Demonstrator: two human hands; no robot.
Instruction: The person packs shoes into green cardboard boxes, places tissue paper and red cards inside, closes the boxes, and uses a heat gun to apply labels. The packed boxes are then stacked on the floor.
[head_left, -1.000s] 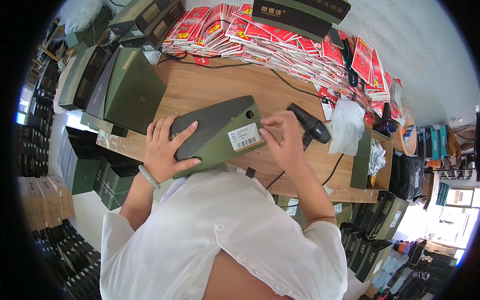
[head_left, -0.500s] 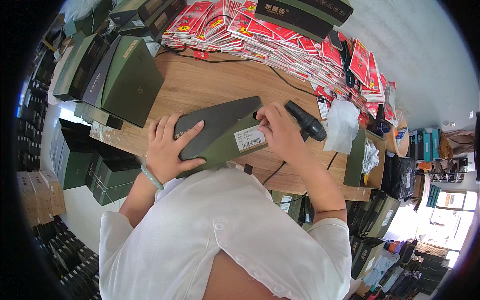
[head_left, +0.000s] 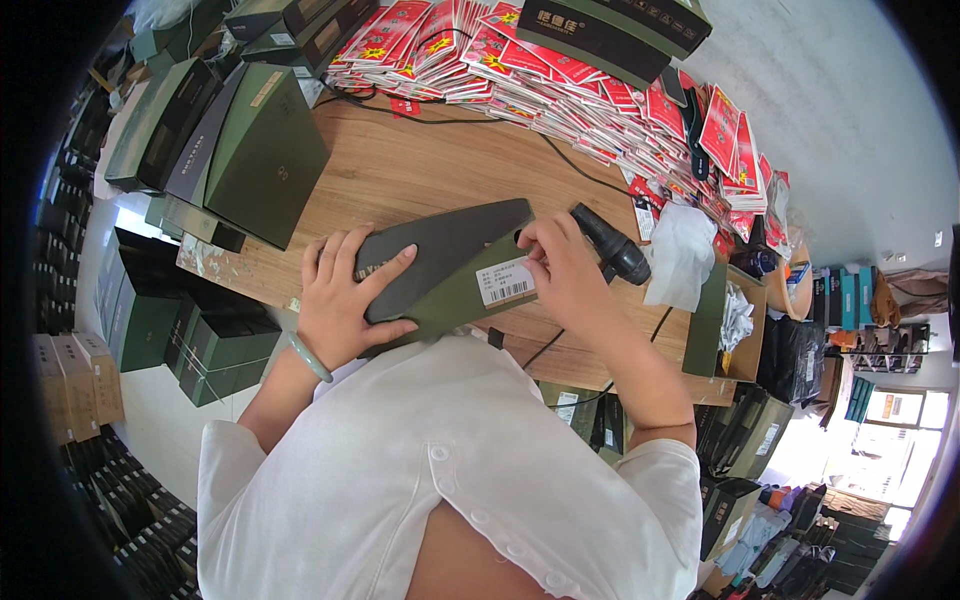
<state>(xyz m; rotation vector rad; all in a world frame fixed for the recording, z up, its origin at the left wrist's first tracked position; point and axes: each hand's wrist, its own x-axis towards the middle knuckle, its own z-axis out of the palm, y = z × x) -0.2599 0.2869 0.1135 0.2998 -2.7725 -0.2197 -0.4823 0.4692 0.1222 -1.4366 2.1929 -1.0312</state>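
A long green cardboard box [head_left: 425,322] with a dark grey lid [head_left: 430,250] lies tilted at the table's near edge, close against my body. My left hand [head_left: 345,293] grips its left end, fingers spread over the lid and thumb along the green side. A white barcode label [head_left: 504,283] sits on that side. My right hand [head_left: 563,262] is at the box's right end, thumb and fingertips pinched together beside the label's edge, near a dark round hole. What the pinch holds, if anything, is hidden. A black hair dryer [head_left: 612,245] lies just beyond my right hand.
Red-and-white printed packets [head_left: 560,95] cover the table's far side, with a dark box [head_left: 610,35] on top. Green boxes [head_left: 265,155] stand at the left. A crumpled white sheet [head_left: 683,255] and an open box [head_left: 728,320] are at the right. Black cables [head_left: 580,170] cross the table.
The box and both hands have shifted very slightly to the right in the picture. My grip on the left end and the pinch at the right end look the same.
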